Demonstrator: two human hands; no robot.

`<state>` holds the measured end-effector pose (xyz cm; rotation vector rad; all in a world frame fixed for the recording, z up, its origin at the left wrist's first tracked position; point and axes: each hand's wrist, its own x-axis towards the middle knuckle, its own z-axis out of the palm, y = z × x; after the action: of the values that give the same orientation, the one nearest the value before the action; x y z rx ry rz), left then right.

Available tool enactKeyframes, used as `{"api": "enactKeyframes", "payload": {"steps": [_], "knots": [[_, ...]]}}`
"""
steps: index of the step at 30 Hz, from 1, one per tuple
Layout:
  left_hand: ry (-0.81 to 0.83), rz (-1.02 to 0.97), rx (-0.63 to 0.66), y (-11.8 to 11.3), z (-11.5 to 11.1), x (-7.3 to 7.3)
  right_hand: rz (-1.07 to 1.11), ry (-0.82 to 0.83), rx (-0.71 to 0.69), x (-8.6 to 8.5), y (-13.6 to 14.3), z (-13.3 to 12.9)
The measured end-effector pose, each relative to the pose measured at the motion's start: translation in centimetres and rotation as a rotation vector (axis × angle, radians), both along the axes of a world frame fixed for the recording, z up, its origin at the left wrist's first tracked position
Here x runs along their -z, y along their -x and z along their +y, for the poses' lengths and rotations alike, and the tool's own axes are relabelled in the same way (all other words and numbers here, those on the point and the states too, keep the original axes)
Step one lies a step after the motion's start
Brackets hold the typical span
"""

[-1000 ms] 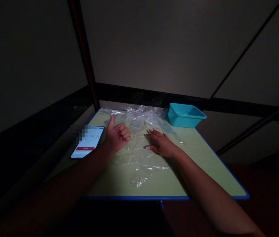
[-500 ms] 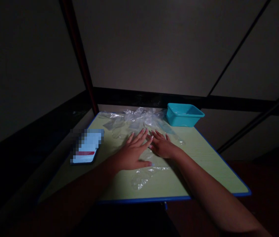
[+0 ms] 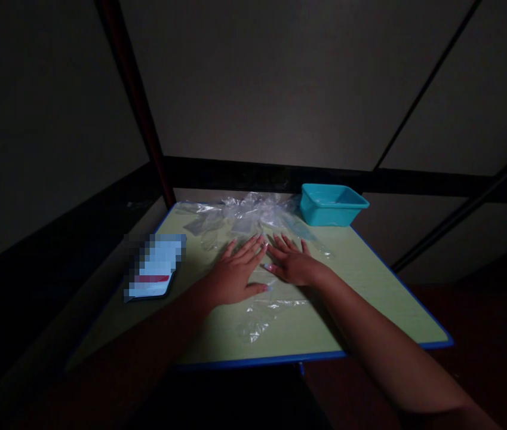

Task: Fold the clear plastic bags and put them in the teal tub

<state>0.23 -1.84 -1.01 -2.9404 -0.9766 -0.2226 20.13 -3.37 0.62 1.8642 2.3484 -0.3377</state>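
Observation:
Thin clear crinkled plastic (image 3: 255,325) lies spread over the middle of the table; whether it is a bag or a loose sheet I cannot tell. My left hand (image 3: 237,278) lies palm down on it, fingers spread and thumb pointing right. Close beside it, my right hand (image 3: 295,263) is also palm down, its fingers fanned out and pointing away from me. The index fingertips of both hands almost meet. Neither hand grips anything. Part of the plastic is hidden under the palms. More clear plastic (image 3: 253,209) is bunched at the far edge.
The pale green table (image 3: 378,304) has a blue rim. A phone (image 3: 157,269) with a lit, blurred screen lies on the left. At the far right corner stands a turquoise plastic basket (image 3: 331,215). A wall (image 3: 257,89) rises behind the table.
My left hand has slid slightly left, so the two hands no longer overlap at the fingers. The near plastic now lies a little flatter. The view has shifted slightly.

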Motion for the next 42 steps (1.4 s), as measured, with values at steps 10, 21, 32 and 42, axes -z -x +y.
{"api": "enactKeyframes", "payload": {"steps": [10, 21, 32, 42], "knots": [[0.02, 0.001, -0.105, 0.42, 0.23, 0.48, 0.021, -0.014, 0.002, -0.43, 0.15, -0.25], [0.08, -0.025, -0.041, 0.38, 0.36, 0.07, 0.127, -0.183, -0.014, -0.01, 0.03, -0.21], [0.064, -0.028, -0.037, 0.39, 0.51, 0.18, 0.205, -0.214, -0.12, 0.27, 0.17, -0.01], [0.054, -0.027, -0.016, 0.39, 0.52, -0.04, 0.194, -0.197, -0.091, -0.36, 0.3, -0.25]]}}
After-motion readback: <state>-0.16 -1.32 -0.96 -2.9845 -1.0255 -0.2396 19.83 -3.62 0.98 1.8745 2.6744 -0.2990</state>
